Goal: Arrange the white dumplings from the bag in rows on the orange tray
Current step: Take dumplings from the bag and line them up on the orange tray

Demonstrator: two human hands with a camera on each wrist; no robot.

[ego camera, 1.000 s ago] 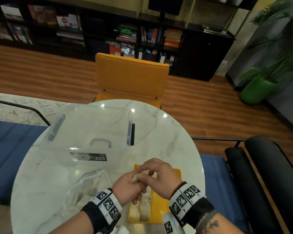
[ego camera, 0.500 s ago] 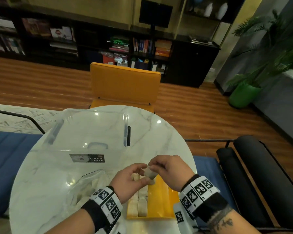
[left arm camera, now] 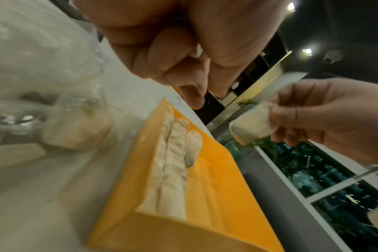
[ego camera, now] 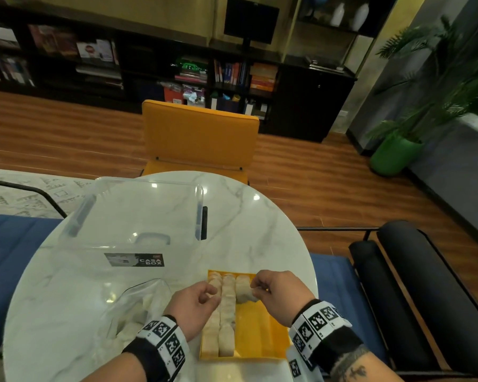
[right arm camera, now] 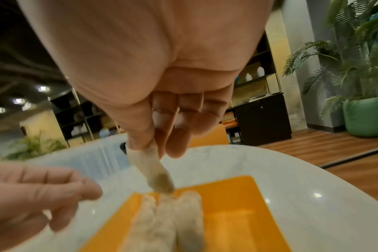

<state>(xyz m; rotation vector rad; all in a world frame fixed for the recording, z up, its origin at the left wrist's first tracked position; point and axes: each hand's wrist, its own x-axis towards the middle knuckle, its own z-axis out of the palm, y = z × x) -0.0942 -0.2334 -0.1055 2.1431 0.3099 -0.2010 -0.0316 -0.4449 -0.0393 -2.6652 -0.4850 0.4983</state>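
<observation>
One orange tray (ego camera: 262,334), one bag (ego camera: 138,301), two hands

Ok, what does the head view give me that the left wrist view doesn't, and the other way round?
Only the head view shows the clear storage box, the orange chair and the round table's whole outline.

Only the left wrist view shows, from the side, the dumpling pinched in the right hand hanging clear above the orange tray, and the left hand's curled fingers holding nothing.

Both show two full rows, a third row just started, and the bag left of the tray.
</observation>
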